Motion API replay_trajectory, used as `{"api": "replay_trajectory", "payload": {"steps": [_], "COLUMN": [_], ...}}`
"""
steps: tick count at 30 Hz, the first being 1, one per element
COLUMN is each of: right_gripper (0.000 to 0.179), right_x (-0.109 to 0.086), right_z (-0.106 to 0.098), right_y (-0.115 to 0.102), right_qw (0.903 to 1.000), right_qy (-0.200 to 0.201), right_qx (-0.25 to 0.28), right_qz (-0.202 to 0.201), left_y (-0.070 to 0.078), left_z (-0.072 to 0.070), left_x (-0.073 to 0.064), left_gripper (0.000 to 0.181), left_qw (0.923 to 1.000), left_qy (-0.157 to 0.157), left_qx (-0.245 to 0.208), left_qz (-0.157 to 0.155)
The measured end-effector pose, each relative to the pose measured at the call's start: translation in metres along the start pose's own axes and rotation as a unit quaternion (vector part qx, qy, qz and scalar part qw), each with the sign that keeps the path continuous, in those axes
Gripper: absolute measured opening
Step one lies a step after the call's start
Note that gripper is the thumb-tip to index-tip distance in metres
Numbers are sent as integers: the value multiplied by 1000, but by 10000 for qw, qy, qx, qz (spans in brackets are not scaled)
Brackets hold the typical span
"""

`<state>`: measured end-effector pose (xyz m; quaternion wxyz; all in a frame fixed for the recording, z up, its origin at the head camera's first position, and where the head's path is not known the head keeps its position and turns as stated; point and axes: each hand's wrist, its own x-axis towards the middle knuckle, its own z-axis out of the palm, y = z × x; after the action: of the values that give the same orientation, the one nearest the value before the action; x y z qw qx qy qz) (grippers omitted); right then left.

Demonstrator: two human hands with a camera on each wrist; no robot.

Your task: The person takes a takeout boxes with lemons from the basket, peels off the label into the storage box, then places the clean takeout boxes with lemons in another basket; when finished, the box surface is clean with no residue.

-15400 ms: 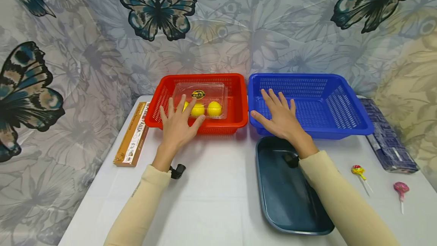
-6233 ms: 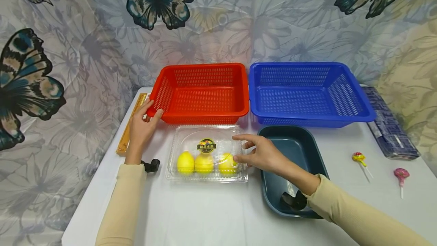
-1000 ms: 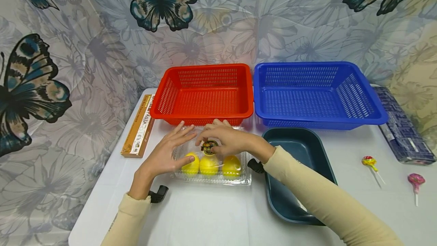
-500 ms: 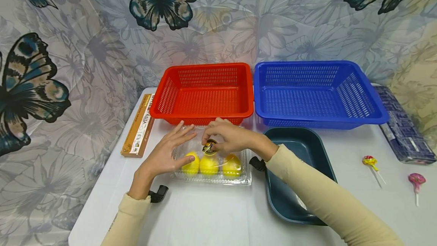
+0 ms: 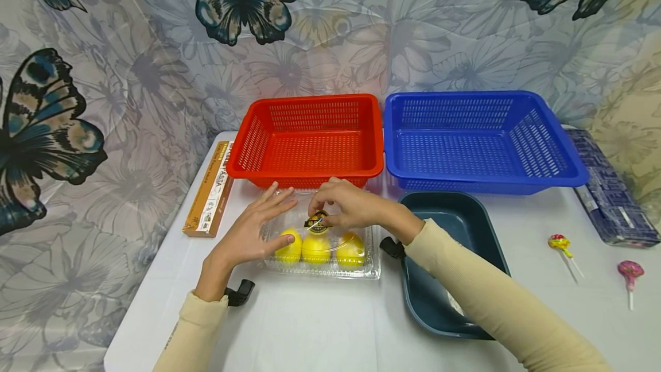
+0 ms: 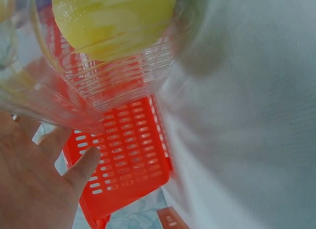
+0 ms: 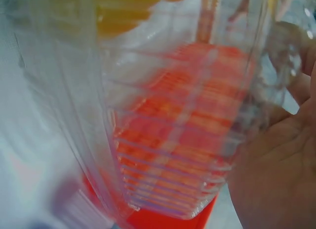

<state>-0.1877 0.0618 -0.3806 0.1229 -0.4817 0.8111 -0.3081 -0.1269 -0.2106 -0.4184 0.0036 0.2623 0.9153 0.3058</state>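
Observation:
A clear plastic clamshell box (image 5: 369, 271) lies on the white table, with yellow lemon-like fruits (image 5: 316, 250) inside. My left hand (image 5: 250, 234) rests over the box's left side, its fingers spread and fairly straight. Above the lid, my right hand (image 5: 346, 205) has curled fingers, with thumb and index finger pinching at the round black-and-gold label (image 5: 317, 224). Part of the label is hidden by these fingers. The left wrist view looks through the box wall at one yellow fruit (image 6: 113, 21). In the blurred right wrist view, the ribbed box side (image 7: 163, 155) stands beside the palm.
A red basket (image 5: 304, 182) and a blue basket (image 5: 485, 185) stand behind the box. The dark teal tray (image 5: 454, 205) lies under the right forearm. A pasta box (image 5: 209, 188) is at left; two lollipops (image 5: 559, 243) and a navy patterned pack (image 5: 614, 200) are at right.
The clamshell box came out of the red basket to the table front. Over the last second my right fingertips closed at the label and shifted slightly right; my left hand stayed still.

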Motion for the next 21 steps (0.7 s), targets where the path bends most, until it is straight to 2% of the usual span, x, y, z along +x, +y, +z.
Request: {"api": "replay_trajectory", "payload": {"steps": [9, 21], "right_gripper": [26, 22], "right_x": [-2, -6], "right_z": [-1, -1], "right_y": [3, 6], "right_qw": [9991, 9932], "right_qy": [107, 253], "right_qx": [405, 1136], "right_qz": [-58, 43], "left_y": [0, 0], "left_z": [-1, 0], "left_x": [1, 1], "left_gripper": [67, 67], "left_qw": [10000, 9999], "left_qy": [-7, -32], "left_qx": [6, -12], "left_qz": [-17, -96]}}
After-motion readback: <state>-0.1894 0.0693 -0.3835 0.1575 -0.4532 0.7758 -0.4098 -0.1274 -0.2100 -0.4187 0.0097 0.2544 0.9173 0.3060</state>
